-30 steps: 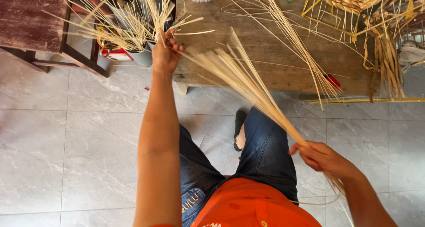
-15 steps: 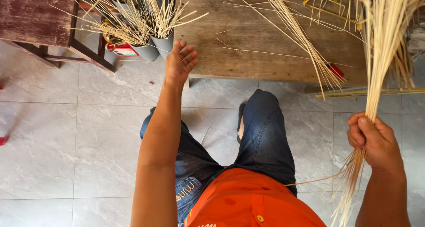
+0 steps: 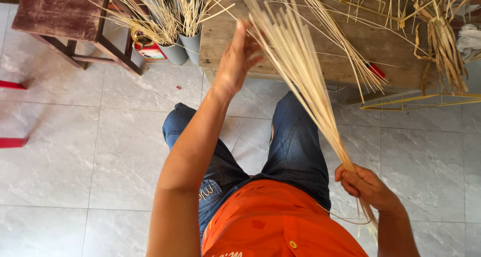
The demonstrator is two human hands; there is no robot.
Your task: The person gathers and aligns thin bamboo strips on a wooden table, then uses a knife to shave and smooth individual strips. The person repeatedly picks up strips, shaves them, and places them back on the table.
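A bundle of thin straw strips (image 3: 305, 81) is gripped near its lower end by the closed right hand (image 3: 368, 187), fanned upward over the wooden table (image 3: 350, 61), its upper strips touched by the loosely spread left hand (image 3: 235, 61), grey pots (image 3: 183, 49) seen beside.

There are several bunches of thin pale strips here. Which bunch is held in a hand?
The long fanned bundle of strips: the right hand grips its lower end, and the left hand touches its spread top. The others lie on the wooden table or stand in grey pots.
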